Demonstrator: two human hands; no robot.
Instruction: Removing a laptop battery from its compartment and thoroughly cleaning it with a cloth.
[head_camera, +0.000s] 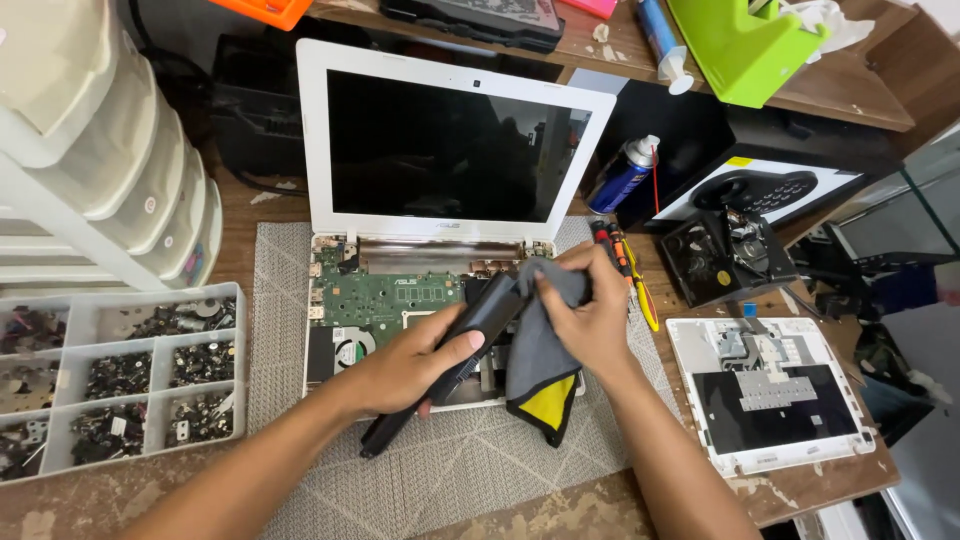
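Battery pack (470, 330), long, black and bar-shaped, held slantwise above opened white laptop (440, 215), lower end down over grey woven mat (440, 470), upper end up near laptop hinge. Gripped around the middle by left hand (410, 365), fingers wrapped underneath, thumb laid across the top. Pressed at the upper end by grey cloth (540, 350) with a yellow and black corner hanging down, bunched in right hand (590, 315), fingers closed around the fabric. Green circuit board (385, 298) and round fan (348, 350) exposed in laptop base just behind the hands, dark screen tilted upright. Off to the left, clear compartment tray (120, 385) full of small screws and metal parts, with stacked pale drawers (100, 150) behind. To the right, removed white keyboard cover (770, 395) lying face down on wooden desk (800, 480), small black component (725, 258) beside it, blue spray can (625, 175) standing near the screen edge, screwdrivers (630, 270) with red and yellow handles lying just beyond the right hand. Green tape dispenser (745, 45) on the raised shelf at the back.
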